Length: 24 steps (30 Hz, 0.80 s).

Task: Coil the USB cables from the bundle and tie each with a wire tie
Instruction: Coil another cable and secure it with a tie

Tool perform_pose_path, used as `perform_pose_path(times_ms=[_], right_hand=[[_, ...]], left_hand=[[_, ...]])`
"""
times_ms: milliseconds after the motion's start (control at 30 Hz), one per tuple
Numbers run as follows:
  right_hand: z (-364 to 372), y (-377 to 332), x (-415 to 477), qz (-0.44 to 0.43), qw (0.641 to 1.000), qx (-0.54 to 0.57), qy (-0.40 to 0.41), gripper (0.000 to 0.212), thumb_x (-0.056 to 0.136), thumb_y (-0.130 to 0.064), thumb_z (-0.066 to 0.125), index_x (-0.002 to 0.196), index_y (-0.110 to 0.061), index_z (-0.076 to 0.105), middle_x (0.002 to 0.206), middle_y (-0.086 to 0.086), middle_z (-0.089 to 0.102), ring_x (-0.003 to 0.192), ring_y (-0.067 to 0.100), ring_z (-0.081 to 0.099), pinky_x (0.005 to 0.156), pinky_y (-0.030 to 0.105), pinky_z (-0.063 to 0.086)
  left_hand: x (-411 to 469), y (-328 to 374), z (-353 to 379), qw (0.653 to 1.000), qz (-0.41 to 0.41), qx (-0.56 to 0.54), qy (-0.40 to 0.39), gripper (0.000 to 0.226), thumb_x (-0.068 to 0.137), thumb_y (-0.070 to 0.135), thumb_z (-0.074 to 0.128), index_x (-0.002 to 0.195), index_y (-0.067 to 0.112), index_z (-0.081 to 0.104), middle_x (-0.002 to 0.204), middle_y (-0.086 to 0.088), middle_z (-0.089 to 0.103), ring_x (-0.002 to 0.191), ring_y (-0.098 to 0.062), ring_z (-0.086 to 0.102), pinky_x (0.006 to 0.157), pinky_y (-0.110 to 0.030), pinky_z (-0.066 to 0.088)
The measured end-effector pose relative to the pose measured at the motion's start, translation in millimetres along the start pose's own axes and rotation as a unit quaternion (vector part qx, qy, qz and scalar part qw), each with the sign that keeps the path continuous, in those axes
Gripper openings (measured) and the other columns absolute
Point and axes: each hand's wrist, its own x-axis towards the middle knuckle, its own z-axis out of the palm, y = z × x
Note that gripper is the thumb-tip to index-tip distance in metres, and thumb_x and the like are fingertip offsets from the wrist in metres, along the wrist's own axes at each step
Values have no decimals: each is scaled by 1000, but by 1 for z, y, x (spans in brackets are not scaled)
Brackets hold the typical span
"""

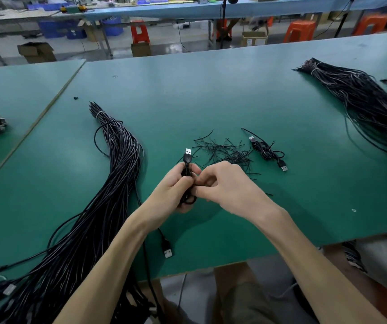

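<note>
1. Probably the tying step: the left hand (178, 185) has its fingers curled round the coiled cable (187, 170), just nearside of the wire ties (225, 153).
2. The right hand (225, 183) fingers pinch at the coil's middle; the tie itself is hidden.
3. The next move likely needs tight twisting.

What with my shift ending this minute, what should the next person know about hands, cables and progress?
Left hand grips the coiled cable, plug pointing up.
Right hand pinches that coil's middle; any tie there is hidden.
The bundle lies on the table at left; loose wire ties beyond the hands; one finished coil right of them.
Done: apparently one cable.
Left: tie this one, then work through the bundle.
</note>
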Motion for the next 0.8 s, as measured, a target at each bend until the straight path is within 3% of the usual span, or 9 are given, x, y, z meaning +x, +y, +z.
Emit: perform_pose_path(times_ms=[167, 233, 467, 800], right_hand=[[1, 3, -1, -14, 1000, 18, 11, 2, 92, -17, 75, 92, -19, 76, 64, -9, 66, 53, -2, 59, 54, 7, 39], [3, 2, -3, -31, 999, 22, 26, 4, 92, -18, 76, 95, -20, 76, 69, -11, 68, 60, -3, 61, 60, 6, 41], [8, -6, -4, -47, 996, 62, 31, 8, 89, -18, 77, 93, -25, 75, 84, -8, 76, 72, 1, 66, 70, 9, 49], [22, -5, -8, -45, 989, 115, 82, 11, 84, -17, 84, 84, -18, 73, 78, -9, 73, 69, -1, 60, 70, 13, 48]], left_hand=[[-1, 4, 1, 1000, 9, -26, -1, 18, 93, 8, 35, 104, 12, 49, 67, -3, 57, 49, -13, 28, 43, -18, 26], [-1, 6, 0, 998, 1, -61, 10, 17, 92, 9, 39, 103, 12, 51, 65, -2, 51, 48, -12, 28, 42, -18, 26], [-4, 9, -6, 986, -10, -168, 16, 25, 101, 4, 32, 104, 12, 55, 68, 1, 42, 45, -8, 25, 40, -19, 26], [-3, 6, -8, 984, -19, -174, 24, 21, 92, 14, 42, 94, 18, 62, 69, -3, 38, 41, -9, 23, 40, -21, 24]])
